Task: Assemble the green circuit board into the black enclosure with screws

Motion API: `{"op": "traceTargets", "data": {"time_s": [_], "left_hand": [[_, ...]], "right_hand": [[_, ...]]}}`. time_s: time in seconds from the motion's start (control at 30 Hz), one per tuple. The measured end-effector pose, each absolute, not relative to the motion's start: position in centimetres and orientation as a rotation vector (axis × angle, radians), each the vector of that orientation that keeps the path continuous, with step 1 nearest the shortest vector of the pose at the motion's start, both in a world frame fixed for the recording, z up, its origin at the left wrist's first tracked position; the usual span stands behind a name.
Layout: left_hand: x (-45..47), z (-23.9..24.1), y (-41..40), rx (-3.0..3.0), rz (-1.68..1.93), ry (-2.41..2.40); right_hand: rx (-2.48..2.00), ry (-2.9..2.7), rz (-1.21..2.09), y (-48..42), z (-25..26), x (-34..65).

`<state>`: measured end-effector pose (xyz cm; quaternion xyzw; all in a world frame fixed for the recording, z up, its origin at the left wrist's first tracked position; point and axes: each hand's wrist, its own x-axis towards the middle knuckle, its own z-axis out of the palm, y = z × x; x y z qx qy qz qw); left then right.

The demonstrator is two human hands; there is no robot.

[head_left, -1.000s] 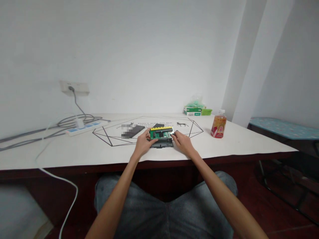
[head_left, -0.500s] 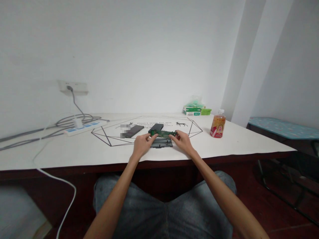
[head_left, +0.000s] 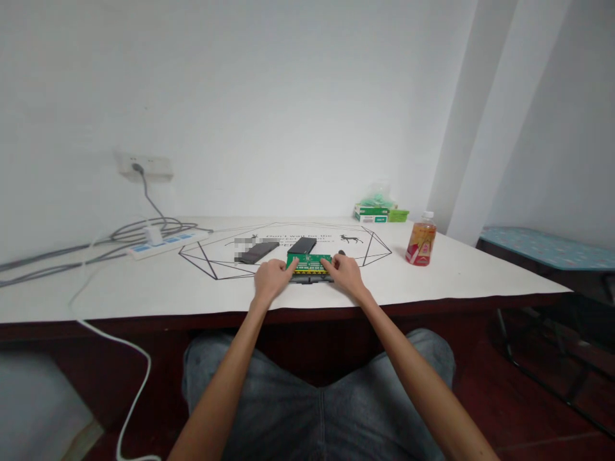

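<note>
A green circuit board (head_left: 309, 263) with a yellow strip along its near edge lies on a dark grey casing (head_left: 310, 279) on the white table (head_left: 144, 288). My left hand (head_left: 270, 280) grips the board's left end with curled fingers. My right hand (head_left: 343, 274) grips its right end the same way. Just behind the board lie two flat black slabs, one (head_left: 302, 245) in the middle and one (head_left: 259, 251) to the left.
An orange drink bottle (head_left: 421, 240) stands to the right. Green and white boxes (head_left: 379, 213) sit at the back by the wall. A white power strip (head_left: 166, 243) with grey cables lies at the left, and a white cable (head_left: 125, 349) hangs over the front edge.
The board was tilted up facing me, then turned edge-on, and now it lies flat on the casing with its yellow strip toward me. Both hands stayed on its ends.
</note>
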<state>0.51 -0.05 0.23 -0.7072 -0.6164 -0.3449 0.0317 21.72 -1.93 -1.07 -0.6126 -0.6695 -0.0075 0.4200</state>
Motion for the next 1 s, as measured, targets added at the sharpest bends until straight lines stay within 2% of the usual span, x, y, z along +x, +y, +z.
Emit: {"op": "traceTargets", "data": {"time_s": [0.2,0.5,1.0], "left_hand": [[0.8,0.2,-0.1,-2.124,-0.878,-2.010],[0.7,0.1,0.1,-2.190,-0.852,-1.992],[0.9,0.4,-0.1,-2.144,-0.801,-2.117]], "right_hand": [[-1.770,-1.819,-0.110,-2.7,-0.6,21.2],[-1.654,-1.754,-0.073,-3.0,-0.4,21.6],[-1.801,-1.795,-0.110,-3.7,0.1,21.4]]}}
